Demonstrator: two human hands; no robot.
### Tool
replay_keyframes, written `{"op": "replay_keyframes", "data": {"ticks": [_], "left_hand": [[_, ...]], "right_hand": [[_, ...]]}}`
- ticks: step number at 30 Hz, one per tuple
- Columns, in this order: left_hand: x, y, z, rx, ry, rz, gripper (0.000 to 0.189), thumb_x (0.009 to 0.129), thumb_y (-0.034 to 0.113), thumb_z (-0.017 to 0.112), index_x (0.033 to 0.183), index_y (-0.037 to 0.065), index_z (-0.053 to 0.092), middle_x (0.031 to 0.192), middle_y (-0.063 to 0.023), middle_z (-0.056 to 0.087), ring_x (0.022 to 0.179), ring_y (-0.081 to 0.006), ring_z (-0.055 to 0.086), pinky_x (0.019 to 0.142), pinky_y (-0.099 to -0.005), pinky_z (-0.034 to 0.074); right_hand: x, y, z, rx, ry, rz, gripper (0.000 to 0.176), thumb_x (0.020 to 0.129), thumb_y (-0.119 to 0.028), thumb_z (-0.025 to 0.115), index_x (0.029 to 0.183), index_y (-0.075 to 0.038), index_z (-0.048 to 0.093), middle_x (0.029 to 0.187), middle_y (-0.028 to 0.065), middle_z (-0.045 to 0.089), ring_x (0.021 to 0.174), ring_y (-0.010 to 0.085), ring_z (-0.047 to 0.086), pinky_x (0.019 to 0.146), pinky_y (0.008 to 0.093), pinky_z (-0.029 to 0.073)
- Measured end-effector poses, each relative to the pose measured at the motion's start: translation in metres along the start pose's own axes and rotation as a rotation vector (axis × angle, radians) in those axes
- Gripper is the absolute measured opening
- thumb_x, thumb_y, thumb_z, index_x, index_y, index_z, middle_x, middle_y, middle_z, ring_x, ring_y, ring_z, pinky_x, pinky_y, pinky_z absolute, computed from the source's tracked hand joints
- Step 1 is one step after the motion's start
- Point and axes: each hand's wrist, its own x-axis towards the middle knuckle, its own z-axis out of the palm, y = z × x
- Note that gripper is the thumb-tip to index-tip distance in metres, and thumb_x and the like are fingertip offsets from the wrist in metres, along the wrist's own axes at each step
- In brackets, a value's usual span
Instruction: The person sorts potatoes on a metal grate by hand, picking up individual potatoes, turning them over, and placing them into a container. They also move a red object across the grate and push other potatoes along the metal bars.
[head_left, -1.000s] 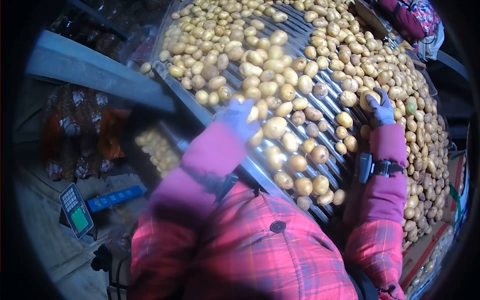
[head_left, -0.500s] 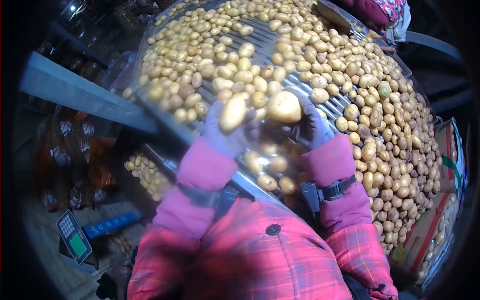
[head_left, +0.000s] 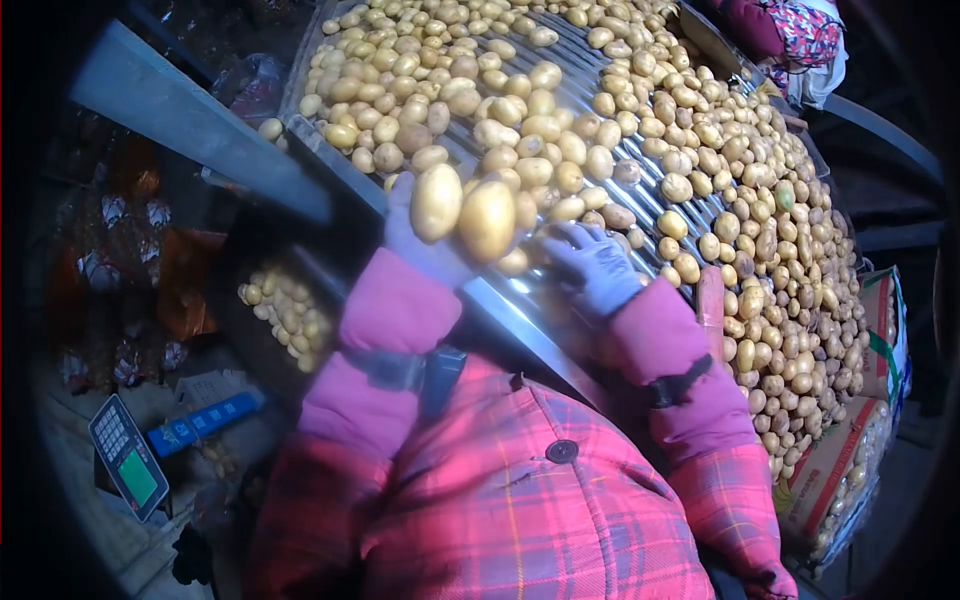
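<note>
My left hand (head_left: 412, 232), in a pale glove, holds a large long potato (head_left: 437, 202). Another big, rounder potato (head_left: 487, 221) sits against it, in the same hand. Both are held over the near edge of a slatted metal sorting table (head_left: 490, 300). To the right, my right hand (head_left: 600, 272) is palm down with its fingers apart and nothing gripped in them. Its fingertips are close to the loose potatoes (head_left: 567, 208) on the slats. The underside of that hand is hidden.
A large heap of potatoes (head_left: 790, 290) covers the right side. A metal beam (head_left: 200, 130) slants in from the left. Below it are more potatoes (head_left: 285, 310) and a scale (head_left: 128, 458). Boxes (head_left: 835, 470) stand at right. Another person's sleeve (head_left: 755, 30) shows at top right.
The large potato that my right hand held is now in my left hand beside the first one. My right hand has let go and turned palm down. The view has shifted slightly.
</note>
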Motion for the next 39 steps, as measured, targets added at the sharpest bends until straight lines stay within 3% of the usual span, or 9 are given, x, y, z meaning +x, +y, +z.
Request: {"op": "replay_keyframes", "data": {"ticks": [7, 11, 14, 21, 22, 31, 34, 37, 39], "left_hand": [[-0.013, 0.006, 0.017, 0.424, 0.266, 0.25, 0.065, 0.081, 0.061, 0.041, 0.122, 0.011, 0.048, 0.12, -0.0164, 0.052, 0.109, -0.0375, 0.051, 0.087, -0.0576, 0.042], [-0.03, 0.028, 0.005, 0.405, 0.391, 0.235, 0.07, 0.081, 0.063, 0.04, 0.127, 0.011, 0.046, 0.12, -0.0172, 0.053, 0.103, -0.0377, 0.056, 0.078, -0.0561, 0.048], [-0.041, 0.029, 0.015, 0.336, 0.307, 0.089, 0.072, 0.08, 0.065, 0.039, 0.128, 0.012, 0.044, 0.12, -0.0176, 0.053, 0.099, -0.0379, 0.058, 0.072, -0.0556, 0.051], [-0.075, 0.053, 0.029, 0.942, 0.206, 0.271, 0.084, 0.076, 0.074, 0.038, 0.134, 0.013, 0.038, 0.122, -0.0222, 0.051, 0.097, -0.0434, 0.058, 0.066, -0.0554, 0.054], [-0.082, 0.066, 0.013, 0.246, 0.101, 0.091, 0.084, 0.077, 0.073, 0.041, 0.134, 0.012, 0.038, 0.121, -0.0229, 0.052, 0.097, -0.0444, 0.058, 0.07, -0.0595, 0.052], [-0.226, 0.097, -0.039, 0.904, 0.448, 0.671, 0.062, 0.084, 0.063, 0.044, 0.12, 0.014, 0.05, 0.113, -0.0115, 0.056, 0.095, -0.0301, 0.057, 0.08, -0.0453, 0.049], [-0.264, 0.148, -0.056, 0.058, 0.609, 1.209, 0.068, 0.077, 0.063, 0.051, 0.117, 0.008, 0.048, 0.106, -0.0142, 0.055, 0.095, -0.0298, 0.056, 0.078, -0.0444, 0.049], [-0.339, 0.232, -0.056, 1.094, 0.81, 1.233, 0.06, 0.075, 0.056, 0.058, 0.116, 0.013, 0.045, 0.107, -0.0165, 0.054, 0.096, -0.0383, 0.055, 0.08, -0.0539, 0.049], [-0.35, 0.275, 0.0, 0.188, 0.592, 1.452, 0.072, 0.075, 0.053, 0.059, 0.128, 0.01, 0.035, 0.131, -0.0199, 0.036, 0.118, -0.04, 0.039, 0.086, -0.0579, 0.045]], "right_hand": [[0.038, -0.015, 0.014, -0.312, -0.38, 0.301, 0.051, 0.07, -0.022, 0.067, 0.118, -0.023, 0.05, 0.116, 0.0138, 0.054, 0.099, 0.0357, 0.054, 0.084, 0.0461, 0.044], [0.056, -0.01, 0.007, 1.13, 0.178, 0.654, 0.043, 0.079, -0.019, 0.066, 0.116, -0.003, 0.052, 0.099, 0.0082, 0.059, 0.089, 0.0187, 0.059, 0.075, 0.0328, 0.05], [0.091, -0.053, -0.039, 0.199, 0.048, 0.272, 0.023, 0.087, -0.016, 0.054, 0.107, -0.005, 0.054, 0.101, 0.0083, 0.06, 0.088, 0.0176, 0.06, 0.075, 0.0342, 0.049], [0.124, -0.15, -0.033, 0.499, -0.1, 0.072, 0.044, 0.093, -0.024, 0.039, 0.13, -0.001, 0.042, 0.118, 0.0131, 0.055, 0.109, 0.024, 0.054, 0.093, 0.0331, 0.044], [0.124, -0.126, 0.0, 0.624, -0.103, 0.082, 0.045, 0.093, -0.024, 0.041, 0.131, 0.0, 0.041, 0.121, 0.0139, 0.054, 0.113, 0.0241, 0.052, 0.095, 0.0341, 0.042], [0.119, -0.088, 0.061, 1.05, -0.439, 0.315, 0.042, 0.095, -0.029, 0.048, 0.123, 0.003, 0.051, 0.098, 0.0019, 0.059, 0.09, 0.0062, 0.051, 0.078, 0.0214, 0.042], [0.115, -0.117, 0.047, 1.046, -0.403, 0.393, 0.042, 0.094, -0.028, 0.048, 0.122, 0.003, 0.052, 0.094, 0.0008, 0.06, 0.087, 0.0061, 0.052, 0.076, 0.0212, 0.042], [0.114, -0.129, 0.04, 0.878, -0.378, 0.386, 0.042, 0.094, -0.029, 0.049, 0.122, 0.002, 0.052, 0.093, 0.0011, 0.061, 0.083, 0.0064, 0.053, 0.074, 0.0208, 0.043], [0.108, -0.137, 0.035, 0.853, -0.371, 0.418, 0.041, 0.095, -0.028, 0.047, 0.122, 0.002, 0.051, 0.096, 0.0026, 0.06, 0.087, 0.008, 0.054, 0.077, 0.0215, 0.043]]}}
